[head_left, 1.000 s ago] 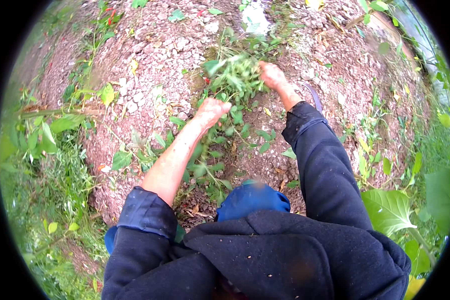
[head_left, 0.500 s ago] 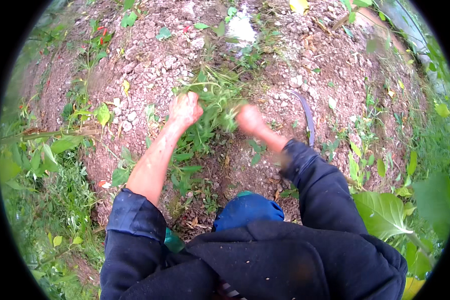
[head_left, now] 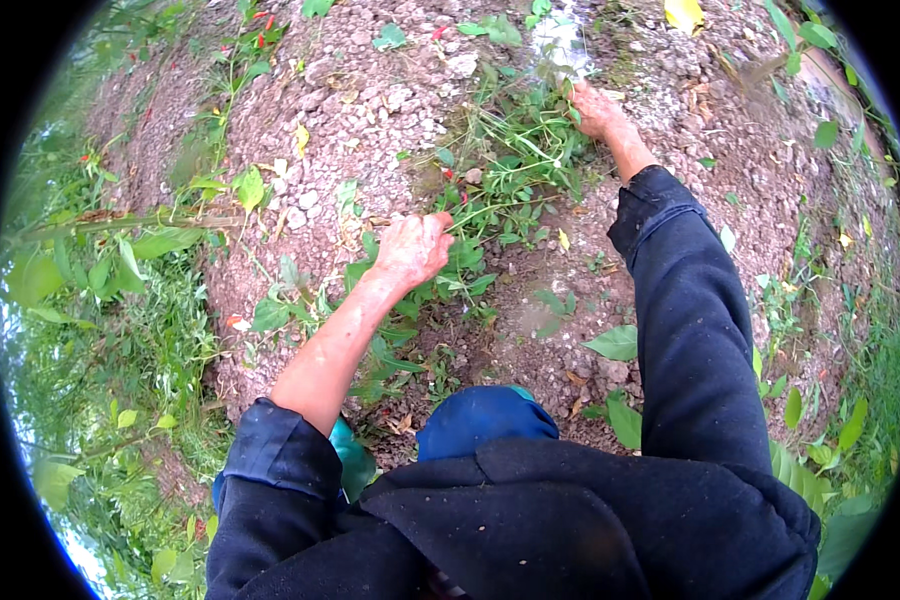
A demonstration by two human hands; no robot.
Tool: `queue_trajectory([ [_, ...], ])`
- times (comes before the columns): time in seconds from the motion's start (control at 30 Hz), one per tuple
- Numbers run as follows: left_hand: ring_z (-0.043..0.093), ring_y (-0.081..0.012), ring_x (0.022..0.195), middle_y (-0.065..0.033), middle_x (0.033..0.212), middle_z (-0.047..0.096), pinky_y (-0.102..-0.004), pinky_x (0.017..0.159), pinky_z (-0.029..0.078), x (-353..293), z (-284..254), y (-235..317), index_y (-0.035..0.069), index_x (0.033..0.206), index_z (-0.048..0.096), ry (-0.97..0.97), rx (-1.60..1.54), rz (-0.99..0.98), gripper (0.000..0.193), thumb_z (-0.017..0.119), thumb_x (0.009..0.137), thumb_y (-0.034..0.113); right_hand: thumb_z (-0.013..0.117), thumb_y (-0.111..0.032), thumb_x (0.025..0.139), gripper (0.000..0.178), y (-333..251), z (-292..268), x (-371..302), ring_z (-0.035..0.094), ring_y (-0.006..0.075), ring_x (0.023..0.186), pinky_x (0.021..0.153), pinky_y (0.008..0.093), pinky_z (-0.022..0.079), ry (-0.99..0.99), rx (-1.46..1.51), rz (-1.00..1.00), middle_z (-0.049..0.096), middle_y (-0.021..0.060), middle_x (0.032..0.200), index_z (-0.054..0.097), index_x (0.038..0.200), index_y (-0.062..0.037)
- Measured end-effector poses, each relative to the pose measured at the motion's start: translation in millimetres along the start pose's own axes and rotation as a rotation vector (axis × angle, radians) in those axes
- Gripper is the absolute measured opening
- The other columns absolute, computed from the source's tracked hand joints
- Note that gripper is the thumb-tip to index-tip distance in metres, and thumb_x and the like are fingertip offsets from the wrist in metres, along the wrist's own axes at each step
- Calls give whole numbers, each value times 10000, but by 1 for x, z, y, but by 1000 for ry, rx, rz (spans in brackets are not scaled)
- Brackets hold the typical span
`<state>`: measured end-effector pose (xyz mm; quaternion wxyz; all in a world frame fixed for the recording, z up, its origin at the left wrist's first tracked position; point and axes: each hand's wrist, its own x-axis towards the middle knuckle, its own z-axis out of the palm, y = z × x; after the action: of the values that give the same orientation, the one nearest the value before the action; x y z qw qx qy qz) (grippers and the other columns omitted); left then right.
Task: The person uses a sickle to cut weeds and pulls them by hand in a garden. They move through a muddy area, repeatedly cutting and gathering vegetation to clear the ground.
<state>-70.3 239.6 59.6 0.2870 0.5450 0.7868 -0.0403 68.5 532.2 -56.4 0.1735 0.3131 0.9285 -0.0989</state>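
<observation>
A loose heap of green weeds [head_left: 520, 165] stretches across the reddish soil in front of me. My left hand [head_left: 415, 250] is closed at the heap's near left side, on weed stems that show beside its fingers. Farther off, at the far right end of the heap, my right hand [head_left: 600, 112] is closed on the weeds there, its fingertips partly hidden by leaves. Broad-leaved green plants [head_left: 395, 345] stand just below my left hand.
Crumbly clods [head_left: 370, 110] cover the ground. A pale patch [head_left: 562, 45] lies beyond my right hand. Thick greenery [head_left: 120, 370] borders the left side, with a stalk [head_left: 150, 222] reaching in. Red peppers [head_left: 262, 30] show at the far left. My blue-covered knee [head_left: 485, 422] is close in.
My right hand has moved forward and right to the heap's far end. My left hand has come slightly nearer and rightward. The curved sickle blade seen earlier at right no longer shows.
</observation>
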Motion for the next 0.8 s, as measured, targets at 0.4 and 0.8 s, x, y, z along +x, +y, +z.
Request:
queue_trajectory([
  [0.4, 550, -312, 763, -151, 764, 582, -398, 695, 426, 11, 3, 14, 59, 924, 547, 130, -34, 32, 257, 490, 740, 229, 398, -204, 774, 264, -22, 36, 1, 569, 269, 771, 709, 339, 452, 344, 376, 314, 598, 118, 787, 589, 712, -32],
  [0.8, 552, -329, 684, -175, 737, 560, -419, 625, 436, -1, 39, -18, 88, 867, 554, -6, 22, 15, 201, 439, 738, 191, 413, -347, 759, 420, -180, -10, -125, 571, 312, 705, 677, 392, 458, 30, 910, -67, 568, 220, 724, 561, 670, 35],
])
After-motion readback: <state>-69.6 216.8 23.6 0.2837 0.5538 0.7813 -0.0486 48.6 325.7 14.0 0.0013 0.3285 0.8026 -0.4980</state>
